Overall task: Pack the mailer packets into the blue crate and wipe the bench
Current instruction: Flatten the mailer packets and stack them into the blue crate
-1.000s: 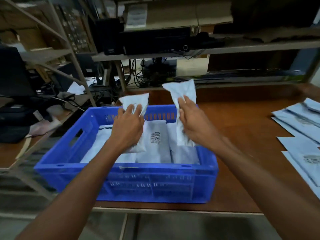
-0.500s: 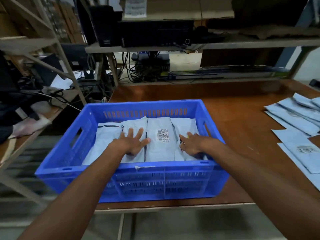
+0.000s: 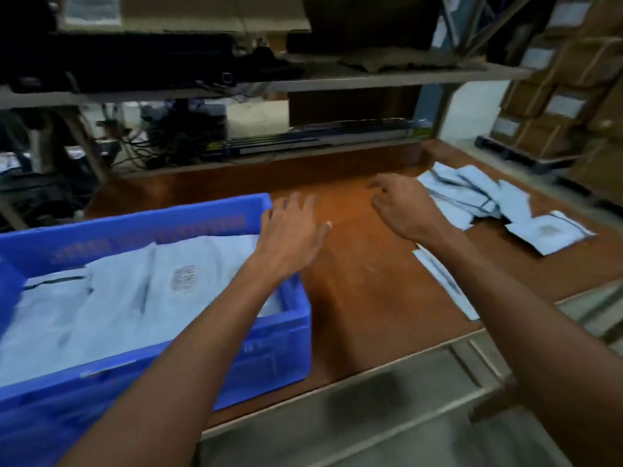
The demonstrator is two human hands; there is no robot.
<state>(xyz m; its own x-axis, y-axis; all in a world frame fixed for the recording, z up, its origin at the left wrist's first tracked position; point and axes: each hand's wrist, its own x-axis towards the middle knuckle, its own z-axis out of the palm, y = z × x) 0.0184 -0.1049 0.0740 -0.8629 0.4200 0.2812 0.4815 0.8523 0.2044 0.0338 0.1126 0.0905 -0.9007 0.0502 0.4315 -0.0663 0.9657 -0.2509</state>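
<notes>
1. No word, number or brand can be read; blur smears all the print.
2. In the blue crate (image 3: 135, 224), one mailer packet (image 3: 175, 315) bears a white label (image 3: 183, 277) with dark, barcode-like marks. Its characters cannot be made out.
3. On the surface (image 3: 354, 281) at the right, a loose packet (image 3: 566, 235) carries a grey printed patch (image 3: 546, 230), illegible.
4. The cardboard boxes (image 3: 590, 69) stacked at the far right carry pale stickers (image 3: 564, 105); nothing on them can be made out.
5. A pale sheet (image 3: 91, 8) at the upper left shows faint print, too blurred to read.

brown bench (image 3: 364, 298), blue crate (image 3: 188, 224), loose packets (image 3: 472, 197)
</notes>
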